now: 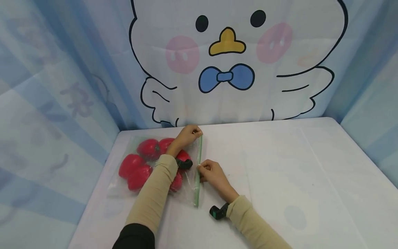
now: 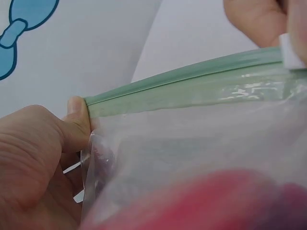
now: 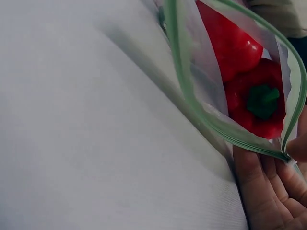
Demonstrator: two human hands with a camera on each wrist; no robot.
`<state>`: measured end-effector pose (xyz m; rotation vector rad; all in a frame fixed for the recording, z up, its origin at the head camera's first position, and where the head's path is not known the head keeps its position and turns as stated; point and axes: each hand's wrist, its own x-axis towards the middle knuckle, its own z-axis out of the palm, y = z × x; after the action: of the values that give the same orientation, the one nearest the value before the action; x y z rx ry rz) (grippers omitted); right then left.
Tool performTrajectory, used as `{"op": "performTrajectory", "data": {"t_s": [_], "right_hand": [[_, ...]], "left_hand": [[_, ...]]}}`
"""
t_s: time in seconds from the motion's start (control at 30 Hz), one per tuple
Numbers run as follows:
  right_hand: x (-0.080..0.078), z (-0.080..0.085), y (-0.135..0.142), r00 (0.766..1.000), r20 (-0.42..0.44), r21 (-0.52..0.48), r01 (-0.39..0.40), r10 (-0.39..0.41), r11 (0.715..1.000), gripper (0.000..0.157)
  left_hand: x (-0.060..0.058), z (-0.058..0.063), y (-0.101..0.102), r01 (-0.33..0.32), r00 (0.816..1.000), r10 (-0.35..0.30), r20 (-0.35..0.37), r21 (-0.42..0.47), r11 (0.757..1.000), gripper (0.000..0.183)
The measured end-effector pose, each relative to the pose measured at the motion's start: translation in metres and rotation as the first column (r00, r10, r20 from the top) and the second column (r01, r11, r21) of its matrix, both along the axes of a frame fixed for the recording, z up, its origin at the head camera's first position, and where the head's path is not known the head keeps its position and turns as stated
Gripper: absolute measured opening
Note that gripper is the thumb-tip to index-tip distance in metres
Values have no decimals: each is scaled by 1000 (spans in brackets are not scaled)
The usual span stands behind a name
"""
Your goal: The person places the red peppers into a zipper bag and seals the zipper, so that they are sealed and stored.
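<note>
A clear zip bag [image 1: 188,189] with a green zip strip [image 1: 197,195] lies on the left part of the table, its strip toward the right. Several red bell peppers [image 1: 130,165] fill it; one shows a green stem [image 3: 263,101] in the right wrist view. My left hand [image 1: 187,135] pinches the bag's far corner at the end of the strip. Partway along the strip, my right hand [image 1: 214,174] pinches the zip, where a white slider [image 2: 289,51] shows at its fingers. Between the hands the mouth gapes. My left forearm crosses over the bag and hides some peppers.
The white-covered table [image 1: 295,166] reaches back to a curtain [image 1: 217,107] with a cartoon bird on it. More curtain [image 1: 46,138] hangs along the left side. Each wrist wears a small black camera [image 1: 218,211].
</note>
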<state>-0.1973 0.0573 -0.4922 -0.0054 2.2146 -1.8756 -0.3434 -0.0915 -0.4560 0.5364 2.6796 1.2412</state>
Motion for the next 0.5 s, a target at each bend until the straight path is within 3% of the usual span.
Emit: {"op": "performTrajectory", "data": {"t_s": [0.27, 0.5], "right_hand": [[11, 1, -1, 1000, 7, 24, -7, 6, 1000, 18], [20, -2, -3, 1000, 20, -11, -12, 12, 1000, 17]], "left_hand": [[0, 1, -1, -14, 1000, 13, 5, 10, 1000, 23], [-3, -1, -1, -3, 1000, 3, 11, 38, 999, 23]]}}
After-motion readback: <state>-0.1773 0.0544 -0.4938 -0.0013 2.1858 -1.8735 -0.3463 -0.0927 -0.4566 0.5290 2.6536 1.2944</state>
